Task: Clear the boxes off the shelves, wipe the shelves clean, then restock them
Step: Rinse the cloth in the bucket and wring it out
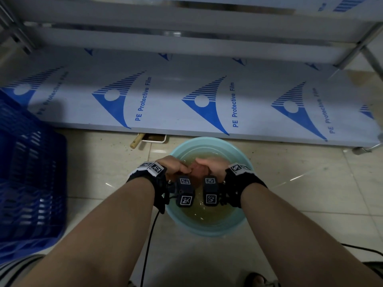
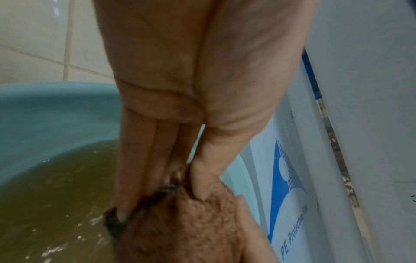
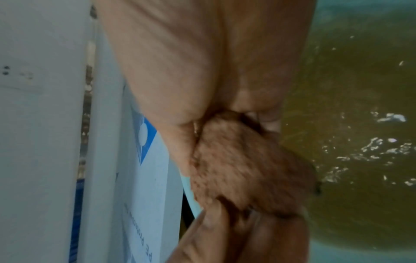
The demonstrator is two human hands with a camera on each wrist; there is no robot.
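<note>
1. Head view, looking down: a round, pale turquoise plastic basin (image 1: 209, 228) sits on a beige tiled floor (image 1: 310, 183), just in front of the lowest shelf.
2. The basin holds murky, yellow-brown water (image 1: 199, 214).
3. Both forearms reach down over the basin, each wrist wearing a black strap with black-and-white square markers.
4. The left hand (image 1: 174, 165) and right hand (image 1: 211, 165) meet over the water, both gripping a wet, reddish-brown, nubbly cleaning cloth (image 1: 195, 169) bunched between them.
5. Left wrist view: the left hand's fingers (image 2: 135, 160) run down one side of the cloth (image 2: 180, 231) and the thumb presses into the other, pinching it above the water (image 2: 56, 195).
6. Right wrist view: the right hand (image 3: 202, 71) is curled round the top of the cloth (image 3: 243, 163); the left hand's fingertips (image 3: 211, 231) hold its lower end. The picture is blurred.
7. The bottom shelf (image 1: 186, 96) of a metal rack is a flat board covered in white film printed with blue triangular logos and the words "PE Protective Film". No boxes stand on the part in view.
8. Higher grey shelves (image 1: 186, 36) of the same rack cross the top of the head view.
9. A blue plastic lattice crate (image 1: 29, 179) stands on the floor to the left.
10. A pale wooden handle (image 1: 136, 140) pokes out from under the bottom shelf, just beyond the basin.
</note>
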